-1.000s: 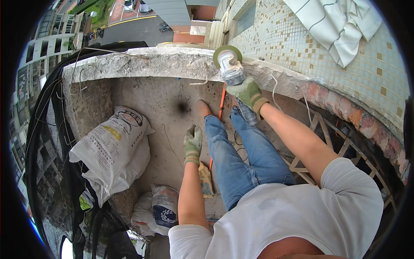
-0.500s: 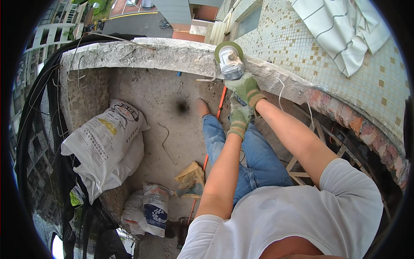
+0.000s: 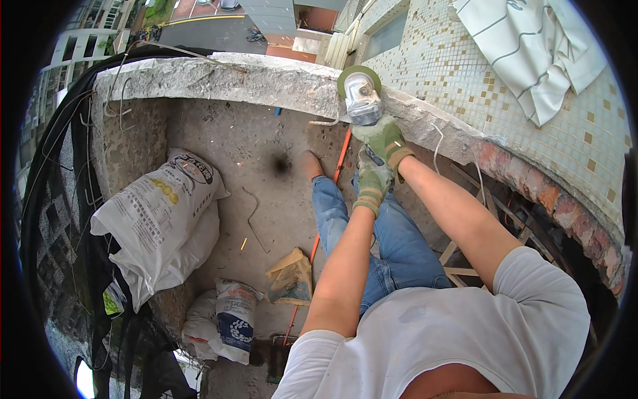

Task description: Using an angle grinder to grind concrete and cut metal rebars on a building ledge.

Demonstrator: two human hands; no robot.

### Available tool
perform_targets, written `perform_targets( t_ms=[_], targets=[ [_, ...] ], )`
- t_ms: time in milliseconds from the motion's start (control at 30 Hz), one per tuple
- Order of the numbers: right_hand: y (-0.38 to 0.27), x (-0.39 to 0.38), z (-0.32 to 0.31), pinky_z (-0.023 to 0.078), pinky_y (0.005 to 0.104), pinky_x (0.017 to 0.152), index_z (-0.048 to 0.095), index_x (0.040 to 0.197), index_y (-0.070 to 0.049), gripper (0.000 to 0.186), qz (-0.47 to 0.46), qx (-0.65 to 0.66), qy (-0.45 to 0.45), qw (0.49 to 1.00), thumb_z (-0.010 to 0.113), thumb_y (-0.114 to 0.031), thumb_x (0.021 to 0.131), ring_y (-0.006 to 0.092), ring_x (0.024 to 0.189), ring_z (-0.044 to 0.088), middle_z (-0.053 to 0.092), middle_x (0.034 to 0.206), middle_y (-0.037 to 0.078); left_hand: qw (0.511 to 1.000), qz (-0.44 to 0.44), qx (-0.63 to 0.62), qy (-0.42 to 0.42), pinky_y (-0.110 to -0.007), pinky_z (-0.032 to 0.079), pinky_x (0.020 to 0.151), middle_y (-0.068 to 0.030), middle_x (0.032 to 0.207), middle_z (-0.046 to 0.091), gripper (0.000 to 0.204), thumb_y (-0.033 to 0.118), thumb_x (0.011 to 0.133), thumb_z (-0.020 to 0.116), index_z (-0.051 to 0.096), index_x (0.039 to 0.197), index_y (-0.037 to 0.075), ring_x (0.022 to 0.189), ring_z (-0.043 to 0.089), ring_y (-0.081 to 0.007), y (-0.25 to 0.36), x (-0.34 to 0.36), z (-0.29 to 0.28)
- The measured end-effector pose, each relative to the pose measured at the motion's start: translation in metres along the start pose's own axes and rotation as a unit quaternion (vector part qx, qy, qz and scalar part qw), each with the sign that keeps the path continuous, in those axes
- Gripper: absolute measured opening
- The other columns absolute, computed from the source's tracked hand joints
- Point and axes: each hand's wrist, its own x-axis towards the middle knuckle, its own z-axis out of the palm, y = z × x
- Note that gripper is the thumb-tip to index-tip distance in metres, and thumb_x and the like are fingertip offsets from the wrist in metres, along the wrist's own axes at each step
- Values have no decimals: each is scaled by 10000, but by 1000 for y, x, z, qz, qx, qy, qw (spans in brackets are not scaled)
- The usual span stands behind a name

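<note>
Green-gloved, the right hand (image 3: 384, 137) is closed around an angle grinder (image 3: 363, 101) just behind its head, while the rear of the tool is clasped by the left hand (image 3: 375, 178), its fingers also curled in; most fingertips are hidden. If either grip were loosened, control could be lost to kickback, most likely caused by the disc (image 3: 359, 68) being pinched or snagged. The grinder's head is held over the broken edge of the concrete wall (image 3: 266, 90); whether the wall is touched by the disc cannot be told. Bare forearms (image 3: 452, 199) could be stung by flying sparks, as an orange streak (image 3: 244, 243), seemingly one, is seen against the floor (image 3: 286, 219). Near the grinder, a bent bar (image 3: 324, 123) is exposed at the wall, and a glove could be caught on it. Farther out, a yellowish bag (image 3: 292, 276) is laid down, and large white sacks (image 3: 156, 219) are piled beside black netting (image 3: 60, 219).
</note>
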Motion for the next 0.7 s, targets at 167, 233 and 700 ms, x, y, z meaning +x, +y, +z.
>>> perform_targets(
  t_ms=[167,233,700],
  targets=[
    [1,2,-1,536,429,779,712,974,-74,401,-6,4,4,1000,721,-384,719,387,905,682,707,908,210,996,9,-79,-24,-367,449,978,-180,1296,574,714,202,817,725,360,1401,14,1162,572,-305,-2,3,5],
    [0,3,-2,537,430,780,711,976,-77,395,6,-24,-7,1000,717,-380,723,383,912,683,706,911,212,987,38,-153,-37,-353,451,971,-166,1278,587,683,185,827,714,368,1388,7,1157,575,-287,-7,8,10],
    [6,8,-3,533,439,783,704,978,-62,393,-17,2,-25,1000,711,-361,721,387,921,682,705,914,220,1000,-11,-24,12,-416,462,957,-240,1249,602,693,293,803,716,414,1365,24,1145,589,-394,13,-5,3]
  ],
)
